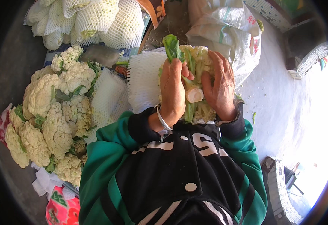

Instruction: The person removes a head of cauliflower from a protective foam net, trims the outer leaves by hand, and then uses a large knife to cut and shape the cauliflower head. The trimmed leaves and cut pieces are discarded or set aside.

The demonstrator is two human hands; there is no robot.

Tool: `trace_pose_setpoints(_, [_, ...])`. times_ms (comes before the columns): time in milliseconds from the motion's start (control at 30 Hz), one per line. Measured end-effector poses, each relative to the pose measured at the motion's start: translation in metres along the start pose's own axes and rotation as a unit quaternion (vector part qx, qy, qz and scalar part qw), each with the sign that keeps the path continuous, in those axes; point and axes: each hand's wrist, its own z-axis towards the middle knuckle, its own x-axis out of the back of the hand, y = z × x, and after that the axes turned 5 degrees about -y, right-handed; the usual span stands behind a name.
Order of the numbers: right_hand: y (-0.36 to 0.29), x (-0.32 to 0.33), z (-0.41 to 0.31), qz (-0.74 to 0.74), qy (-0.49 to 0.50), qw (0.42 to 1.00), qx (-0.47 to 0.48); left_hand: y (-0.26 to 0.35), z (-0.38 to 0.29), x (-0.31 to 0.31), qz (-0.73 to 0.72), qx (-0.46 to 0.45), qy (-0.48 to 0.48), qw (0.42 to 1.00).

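Note:
A cauliflower [199, 60] lies stem up in front of my body, its pale cut stem [194, 94] facing me. My left hand [173, 92] is at its left side, thumb and fingers closed on a green leaf [173, 46] that sticks up above the thumb. Whether that leaf is still joined to the head is hidden by my fingers. My right hand [221, 84] grips the cauliflower's right side, fingers spread over the florets and thumb near the stem. White foam netting [144, 78] extends out from beneath the head on the left.
Many bare cauliflowers [57, 112] are heaped at left. A cleaver [102, 56] with a wrapped handle lies beyond loose foam netting [110, 92]. Netted cauliflowers [96, 19] are stacked at the back left. A white woven sack [223, 31] stands behind my right hand. Tiled edging [315, 60] curves at right.

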Motion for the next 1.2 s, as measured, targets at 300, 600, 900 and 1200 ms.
trace_pose_setpoints(300, [0.002, -0.001, 0.005, 0.000, 0.003, 1.000, -0.001, -0.001, 0.008, -0.011, -0.032, -0.009, -0.008, 0.999])
trace_pose_setpoints(600, [0.009, -0.005, 0.009, 0.029, 0.014, 0.998, -0.048, 0.001, 0.021, -0.012, -0.104, -0.004, 0.021, 0.994])
trace_pose_setpoints(900, [0.016, -0.001, 0.004, 0.083, 0.008, 0.996, -0.039, 0.028, 0.030, 0.018, -0.107, -0.137, -0.106, 0.979])
trace_pose_setpoints(1200, [0.028, -0.001, -0.001, 0.327, 0.047, 0.934, -0.133, 0.043, 0.100, 0.038, 0.501, -0.320, -0.130, 0.793])
